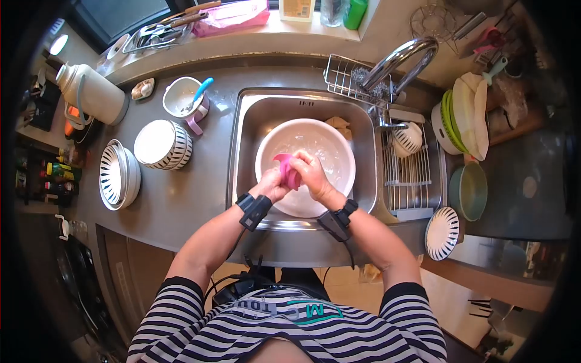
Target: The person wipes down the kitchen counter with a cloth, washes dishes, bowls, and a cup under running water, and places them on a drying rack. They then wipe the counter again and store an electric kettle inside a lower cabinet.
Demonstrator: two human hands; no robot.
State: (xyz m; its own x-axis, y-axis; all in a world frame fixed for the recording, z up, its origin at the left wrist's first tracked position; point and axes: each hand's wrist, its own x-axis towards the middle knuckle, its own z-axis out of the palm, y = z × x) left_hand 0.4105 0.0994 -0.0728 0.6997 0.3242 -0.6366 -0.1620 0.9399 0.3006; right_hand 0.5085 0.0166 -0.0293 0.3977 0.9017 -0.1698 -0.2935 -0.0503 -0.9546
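Both hands are over a large white basin of water that sits in the steel sink. Between them is a pink cloth-like item. My left hand is closed on its lower left part. From the right, the fingers of my right hand are bent around the same item and cover some of it. The two hands nearly touch. Each wrist wears a black strap with a small box.
Left counter: stacked bowls, striped plates, a mug with a blue spoon, a thermos. Above the sink's right side arches a faucet. Farther right: a drying rack, green pot and striped plate.
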